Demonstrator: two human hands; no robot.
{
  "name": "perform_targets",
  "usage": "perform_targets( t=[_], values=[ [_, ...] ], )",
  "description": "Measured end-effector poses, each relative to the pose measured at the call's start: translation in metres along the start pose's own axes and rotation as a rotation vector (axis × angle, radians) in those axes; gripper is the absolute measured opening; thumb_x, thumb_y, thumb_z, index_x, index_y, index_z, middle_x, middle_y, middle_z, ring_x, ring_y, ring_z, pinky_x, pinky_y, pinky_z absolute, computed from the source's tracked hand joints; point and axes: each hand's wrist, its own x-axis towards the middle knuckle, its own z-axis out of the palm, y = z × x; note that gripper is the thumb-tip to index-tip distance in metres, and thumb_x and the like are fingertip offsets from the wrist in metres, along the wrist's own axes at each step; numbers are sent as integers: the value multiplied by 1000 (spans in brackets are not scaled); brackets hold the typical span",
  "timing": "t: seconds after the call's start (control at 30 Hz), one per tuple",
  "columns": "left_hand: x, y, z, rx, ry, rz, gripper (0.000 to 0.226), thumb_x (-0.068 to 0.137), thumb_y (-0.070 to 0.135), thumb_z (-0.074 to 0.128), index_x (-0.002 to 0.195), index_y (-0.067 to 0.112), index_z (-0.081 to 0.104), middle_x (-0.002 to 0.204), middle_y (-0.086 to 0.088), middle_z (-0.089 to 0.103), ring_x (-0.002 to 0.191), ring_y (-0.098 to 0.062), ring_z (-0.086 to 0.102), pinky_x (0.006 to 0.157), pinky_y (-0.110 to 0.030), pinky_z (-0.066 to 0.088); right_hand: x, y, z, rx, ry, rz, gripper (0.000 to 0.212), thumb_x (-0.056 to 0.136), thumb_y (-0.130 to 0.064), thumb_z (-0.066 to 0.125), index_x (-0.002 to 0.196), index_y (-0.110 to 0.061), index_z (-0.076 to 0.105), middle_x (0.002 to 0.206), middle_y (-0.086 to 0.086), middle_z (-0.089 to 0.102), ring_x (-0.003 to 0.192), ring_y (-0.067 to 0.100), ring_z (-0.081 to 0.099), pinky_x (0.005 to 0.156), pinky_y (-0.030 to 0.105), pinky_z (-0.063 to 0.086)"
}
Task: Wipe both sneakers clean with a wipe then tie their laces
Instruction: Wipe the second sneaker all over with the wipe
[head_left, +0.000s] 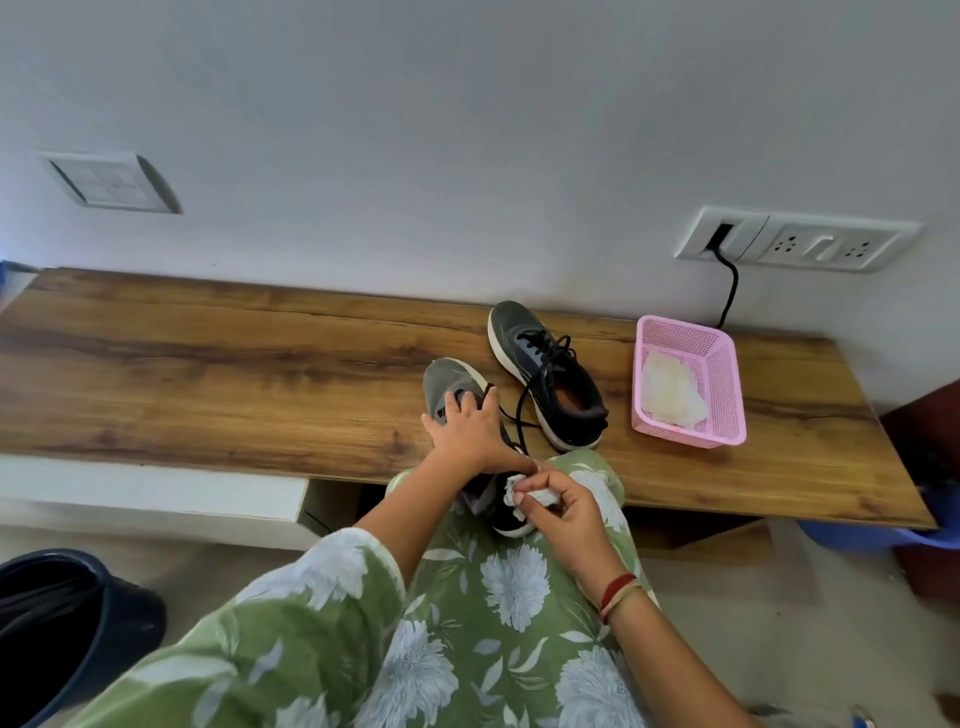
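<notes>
Grey, two sneakers: left hand grips near sneaker, right hand pinches one wipe, far sneaker lies apart.

Left hand is gripping the near sneaker at the wooden bench edge; right hand is pressing a wipe against its heel.

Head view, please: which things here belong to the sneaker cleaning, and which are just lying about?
In use: near sneaker, gripped by left hand; wipe, pinched by right hand; far sneaker; pink basket.
Idle: wall socket, black cable, dark bin.
</notes>
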Motion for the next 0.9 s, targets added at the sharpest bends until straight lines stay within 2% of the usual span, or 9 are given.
perform_targets(
  t=[0.1,0.23,0.33,0.47,0.53,0.63,0.7,0.8,0.9],
  values=[
    [4,4,-3,-46,-84,12,92,70,66,66,146,30,27,152,-12,18,140,-38,19,108,-60,27,1,4,-1,12,5,-12,9,80,-4,69,79,-13,68,109,-12,63,114,-3,52,86,11,42],
    [10,-12,11,-141,-14,136,42,73,61,65,108,37,66,144,-8,35,138,-36,25,108,-56,29,0,5,-1,-13,-23,-37,9,80,-4,69,79,-13,69,109,-15,62,116,-4,50,85,10,42],
    [6,-19,23,-303,177,203,24,83,43,63,101,30,72,132,-4,53,127,-28,44,102,-49,38,0,4,-1,-27,-21,-27,12,80,-6,69,78,-18,69,118,-9,57,116,-5,49,86,10,42],
    [-12,-20,26,-375,535,255,19,91,25,59,100,16,74,97,-2,66,95,-21,60,84,-39,47,-2,4,-1,-41,-2,-25,16,80,-8,70,77,-23,69,121,-7,56,115,2,52,93,25,45],
    [-21,-24,21,-598,629,178,18,93,22,59,103,15,73,92,2,68,85,-15,63,76,-29,50,-2,5,-1,-27,7,-24,16,79,-8,70,76,-23,70,121,-8,57,116,5,53,96,29,45],
    [-25,-38,15,-1117,623,-96,17,93,21,59,103,14,71,77,4,67,62,-8,60,56,-17,48,-2,5,-2,-33,6,-21,15,79,-9,70,76,-24,69,122,-6,58,117,4,52,98,31,43],
    [-22,-55,18,-1295,633,-294,16,94,20,58,98,9,69,65,1,60,54,-9,51,48,-18,41,-2,4,-1,-51,6,-20,14,79,-9,70,76,-23,69,125,-3,57,116,3,51,98,31,43],
    [-20,-75,30,-1300,595,-446,16,93,13,56,104,6,66,78,-6,65,68,-17,57,63,-28,45,-3,4,-1,-68,7,-24,14,80,-8,69,77,-22,69,126,-1,57,116,4,51,98,31,42],
    [-23,-75,38,-1005,579,-348,29,87,13,54,115,19,59,113,-6,58,99,-22,54,84,-36,45,-3,4,-1,-72,1,-27,13,80,-9,69,78,-22,69,124,-3,57,116,2,51,94,23,42]
  ],
)
